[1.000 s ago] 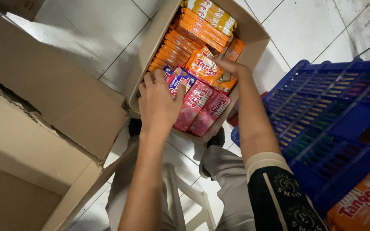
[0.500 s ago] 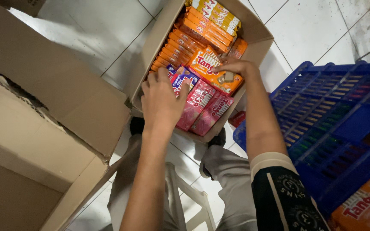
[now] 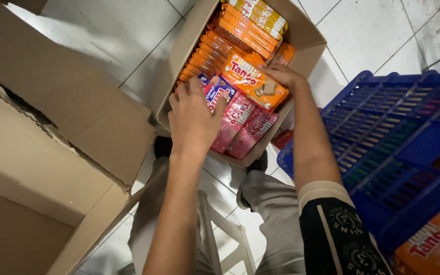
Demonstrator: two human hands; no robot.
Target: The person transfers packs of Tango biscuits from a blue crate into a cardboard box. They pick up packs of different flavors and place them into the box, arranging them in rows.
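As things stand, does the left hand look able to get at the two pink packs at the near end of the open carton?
Probably yes. The left hand rests right beside the pink packs, which lie uncovered on top in the carton; the right hand is on the orange pack, out of the way.

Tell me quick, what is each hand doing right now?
Left hand: open, fingers resting on the blue and pink packet.
Right hand: lying on the orange packet; grip cannot be told.

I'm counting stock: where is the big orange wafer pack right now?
In the head view, the big orange wafer pack lies in the open cardboard box, under the right hand, above the pink packs.
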